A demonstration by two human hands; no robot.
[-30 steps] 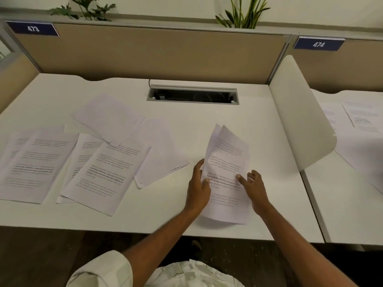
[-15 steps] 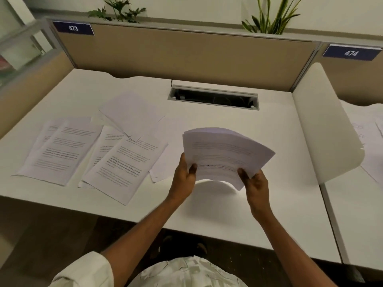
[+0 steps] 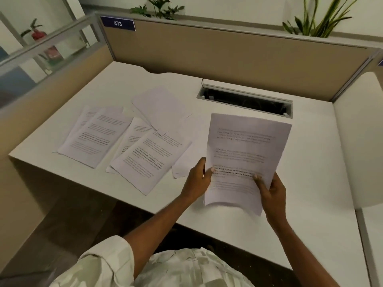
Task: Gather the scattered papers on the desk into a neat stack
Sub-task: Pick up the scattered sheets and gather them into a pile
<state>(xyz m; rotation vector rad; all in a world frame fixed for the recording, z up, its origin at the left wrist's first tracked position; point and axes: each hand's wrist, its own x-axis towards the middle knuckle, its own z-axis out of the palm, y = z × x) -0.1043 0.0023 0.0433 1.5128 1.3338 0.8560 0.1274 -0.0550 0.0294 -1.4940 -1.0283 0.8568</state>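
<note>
I hold a small stack of printed papers (image 3: 246,146) upright above the white desk (image 3: 310,214), text facing me. My left hand (image 3: 198,180) pinches its left edge, thumb on the front. Its lower right edge is gripped by my right hand (image 3: 270,192). Several loose sheets lie scattered on the desk's left half: a printed pair (image 3: 97,135) at far left, a printed sheet (image 3: 149,160) overlapping another in the middle, a blank-side-up sheet (image 3: 160,109) behind them, and a blank sheet (image 3: 186,160) partly hidden beside my left hand.
A cable slot (image 3: 244,101) is cut into the desk at the back. Tan partition walls (image 3: 228,52) close the back and left. A white divider panel (image 3: 360,141) stands on the right. Plants (image 3: 317,19) sit behind the partition. The desk's front edge runs under my forearms.
The held papers went from lying on the desk to lifted and bowed, and now stand upright facing me. My view has swung left, so the scattered sheets sit nearer the centre.
</note>
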